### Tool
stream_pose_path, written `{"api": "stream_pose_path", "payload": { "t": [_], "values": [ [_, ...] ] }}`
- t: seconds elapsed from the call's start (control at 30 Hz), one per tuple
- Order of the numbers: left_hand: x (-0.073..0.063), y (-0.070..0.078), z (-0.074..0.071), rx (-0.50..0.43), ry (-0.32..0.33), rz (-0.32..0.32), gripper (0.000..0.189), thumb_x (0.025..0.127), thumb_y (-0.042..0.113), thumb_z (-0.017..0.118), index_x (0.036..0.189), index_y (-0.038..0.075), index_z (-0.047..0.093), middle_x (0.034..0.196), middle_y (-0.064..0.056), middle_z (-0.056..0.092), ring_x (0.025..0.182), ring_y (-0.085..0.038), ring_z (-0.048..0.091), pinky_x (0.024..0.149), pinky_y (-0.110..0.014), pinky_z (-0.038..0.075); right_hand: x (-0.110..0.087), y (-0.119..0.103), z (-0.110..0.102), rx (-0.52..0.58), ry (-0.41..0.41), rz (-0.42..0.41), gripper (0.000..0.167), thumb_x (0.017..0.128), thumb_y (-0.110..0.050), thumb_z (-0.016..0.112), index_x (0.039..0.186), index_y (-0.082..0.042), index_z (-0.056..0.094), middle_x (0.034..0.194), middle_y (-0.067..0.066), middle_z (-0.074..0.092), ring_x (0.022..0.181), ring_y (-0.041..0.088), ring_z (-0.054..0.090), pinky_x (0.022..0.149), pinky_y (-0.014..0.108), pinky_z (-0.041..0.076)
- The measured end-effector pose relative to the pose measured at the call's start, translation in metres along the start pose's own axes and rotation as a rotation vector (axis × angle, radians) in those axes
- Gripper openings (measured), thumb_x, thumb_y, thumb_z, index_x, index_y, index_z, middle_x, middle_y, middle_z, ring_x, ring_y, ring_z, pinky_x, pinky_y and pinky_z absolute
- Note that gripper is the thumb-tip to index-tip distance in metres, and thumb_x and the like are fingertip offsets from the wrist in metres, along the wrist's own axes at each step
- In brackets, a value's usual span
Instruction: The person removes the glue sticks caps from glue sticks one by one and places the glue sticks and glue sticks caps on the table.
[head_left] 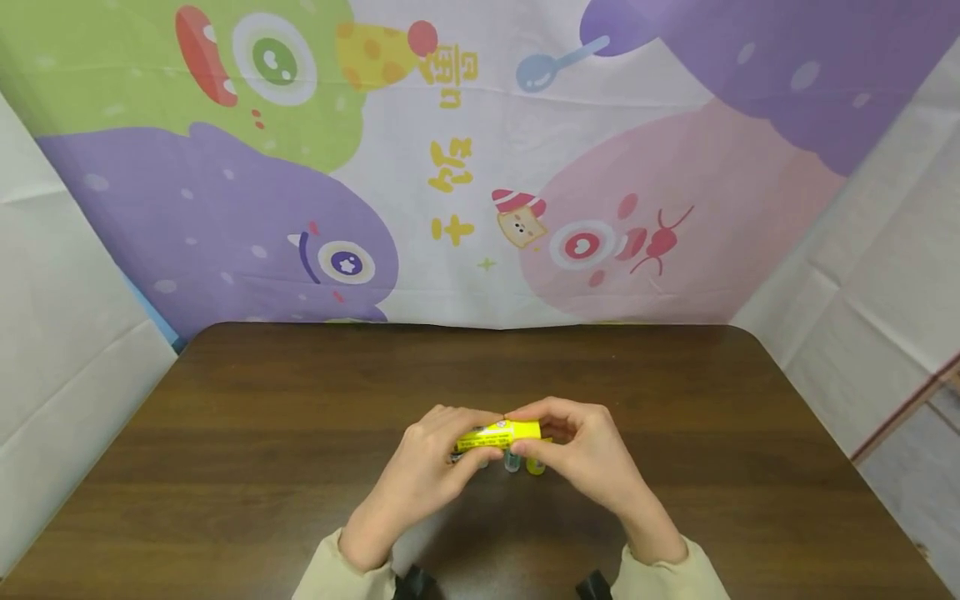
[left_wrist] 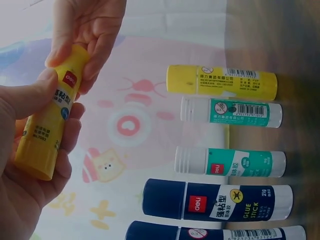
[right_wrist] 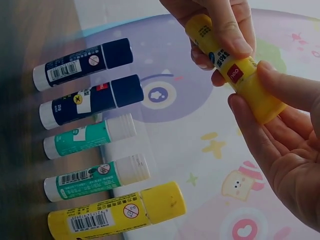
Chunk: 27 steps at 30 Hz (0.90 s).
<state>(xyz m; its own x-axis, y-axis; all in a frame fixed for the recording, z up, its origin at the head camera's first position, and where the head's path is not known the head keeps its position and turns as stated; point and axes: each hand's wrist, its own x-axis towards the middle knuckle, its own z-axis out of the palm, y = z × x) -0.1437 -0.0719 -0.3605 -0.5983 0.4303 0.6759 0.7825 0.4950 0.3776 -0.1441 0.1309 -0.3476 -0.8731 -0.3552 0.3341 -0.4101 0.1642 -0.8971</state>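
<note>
Both hands hold one yellow glue stick point(head_left: 498, 434) above the table. My left hand point(head_left: 438, 454) grips its labelled body, thumb along the side and fingers curled round. At the cap end, my right hand point(head_left: 581, 446) pinches it between thumb and fingers. The cap is on the stick. Beyond the hands stand several more glue sticks, upright in a row: another yellow one point(left_wrist: 222, 82), two green ones with clear caps point(left_wrist: 230, 112) and two dark blue ones point(right_wrist: 90, 101). From the head view the hands hide most of that row.
The dark brown wooden table point(head_left: 480, 375) has rounded far corners. A cloth with cartoon monsters point(head_left: 450, 275) hangs at its back edge, and pale cloth point(head_left: 67, 333) hangs at the left.
</note>
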Motion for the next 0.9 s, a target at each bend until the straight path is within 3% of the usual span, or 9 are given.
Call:
{"api": "stream_pose_path", "payload": {
  "t": [0.23,0.6,0.77,0.9],
  "values": [
    [-0.002,0.002,-0.003,-0.037,-0.046,-0.072,0.029,0.077,0.023,0.071,0.103,0.012,0.065,0.094,0.007,0.066,0.078,-0.005,0.055,0.066,-0.020,0.045,-0.001,0.001,0.002,0.008,-0.018,0.037,0.025,0.074,-0.013,0.074,0.097,-0.009,0.069,0.092,0.007,0.068,0.072,0.015,0.065,0.057,0.029,0.053],
    [-0.001,-0.002,-0.010,-0.075,-0.088,-0.126,0.026,0.081,0.027,0.067,0.103,0.014,0.065,0.091,0.007,0.066,0.070,-0.002,0.053,0.061,-0.019,0.044,0.000,0.000,-0.005,-0.020,-0.008,-0.012,0.027,0.073,-0.013,0.074,0.099,-0.008,0.068,0.095,0.007,0.068,0.078,0.014,0.064,0.063,0.028,0.053],
    [-0.007,-0.016,-0.026,-0.076,0.012,-0.277,0.022,0.078,0.017,0.071,0.099,0.017,0.066,0.081,0.005,0.066,0.057,-0.001,0.048,0.049,-0.018,0.040,-0.003,-0.001,-0.022,-0.072,0.116,0.007,0.025,0.072,-0.007,0.074,0.096,-0.007,0.069,0.096,0.009,0.068,0.082,0.011,0.064,0.066,0.025,0.052],
    [-0.008,-0.020,-0.031,-0.107,0.034,-0.336,0.024,0.077,0.016,0.072,0.100,0.017,0.066,0.083,0.003,0.067,0.059,-0.004,0.050,0.050,-0.020,0.042,-0.004,0.000,-0.028,-0.093,0.104,0.018,0.025,0.073,-0.009,0.074,0.097,-0.006,0.068,0.097,0.009,0.068,0.083,0.010,0.064,0.069,0.025,0.052]
  ]
}}
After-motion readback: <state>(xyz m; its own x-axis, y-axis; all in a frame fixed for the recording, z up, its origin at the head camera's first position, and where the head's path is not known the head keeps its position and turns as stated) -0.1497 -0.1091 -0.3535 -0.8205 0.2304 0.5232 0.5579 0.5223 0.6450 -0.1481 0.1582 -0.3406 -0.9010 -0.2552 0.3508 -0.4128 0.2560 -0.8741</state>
